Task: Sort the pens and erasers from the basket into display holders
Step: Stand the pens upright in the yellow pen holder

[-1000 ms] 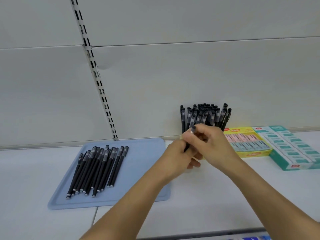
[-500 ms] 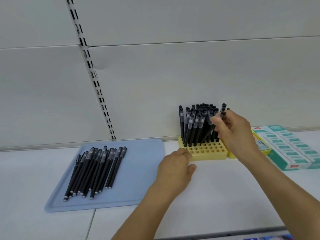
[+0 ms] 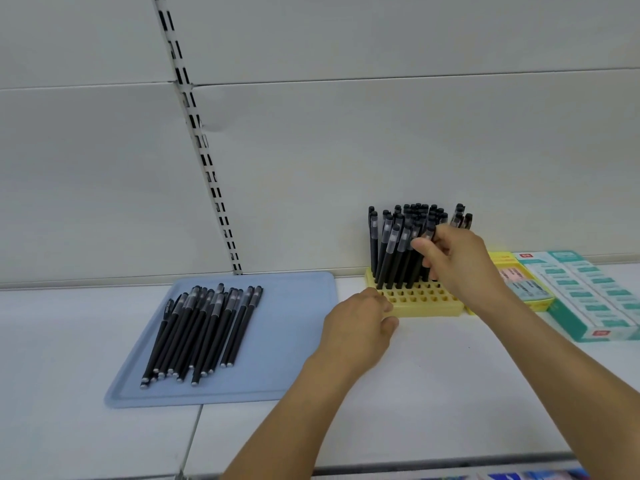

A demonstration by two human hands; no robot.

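A yellow grid pen holder (image 3: 424, 299) stands on the white shelf against the back wall, its rear rows filled with upright black pens (image 3: 391, 244). My right hand (image 3: 457, 261) pinches one black pen (image 3: 428, 237) near its cap, the pen upright among the front standing ones. My left hand (image 3: 360, 320) rests at the holder's front left corner, fingers loosely curled against it. Several more black pens (image 3: 204, 327) lie in a loose pile on a blue tray (image 3: 294, 341) to the left.
A yellow box of pink erasers (image 3: 519, 285) and green-and-white eraser boxes (image 3: 588, 296) sit to the right of the holder. A slotted metal upright (image 3: 204, 161) runs up the back wall. The shelf's front edge (image 3: 433, 465) lies close to me.
My hands were together in front of the holder with a pen. The right hand then carried it to the holder's right side and now left among the standing pens; the left hand dropped to the holder's corner.
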